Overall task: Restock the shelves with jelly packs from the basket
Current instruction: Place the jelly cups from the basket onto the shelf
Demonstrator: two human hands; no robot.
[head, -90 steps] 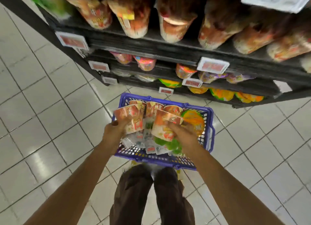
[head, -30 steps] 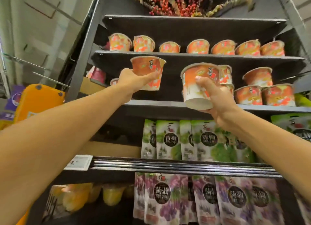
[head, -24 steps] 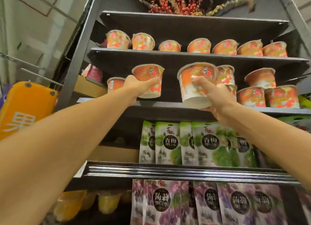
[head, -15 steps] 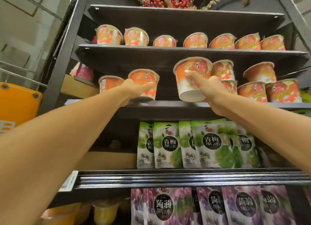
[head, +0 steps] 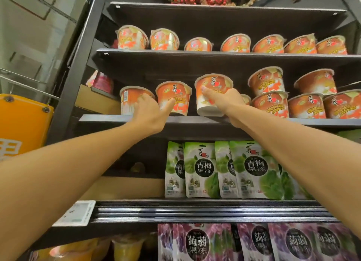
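Two orange jelly cups are at the middle shelf. My left hand grips the left jelly cup, thumb across its front and fingers on its left side. That cup stands upright on the shelf, close beside another cup. My right hand grips the right jelly cup from its right side. It is tilted, with its white base at the shelf's front edge. The basket is out of view.
Stacked orange cups fill the shelf to the right of my right hand. A row of cups lines the shelf above. Green pouches and purple pouches hang below. An orange sign stands at the left.
Both hands carried their cups from the basket up to the shelves, then lowered them into the middle shelf. The left cup now stands on it and the right cup has come down to its edge.
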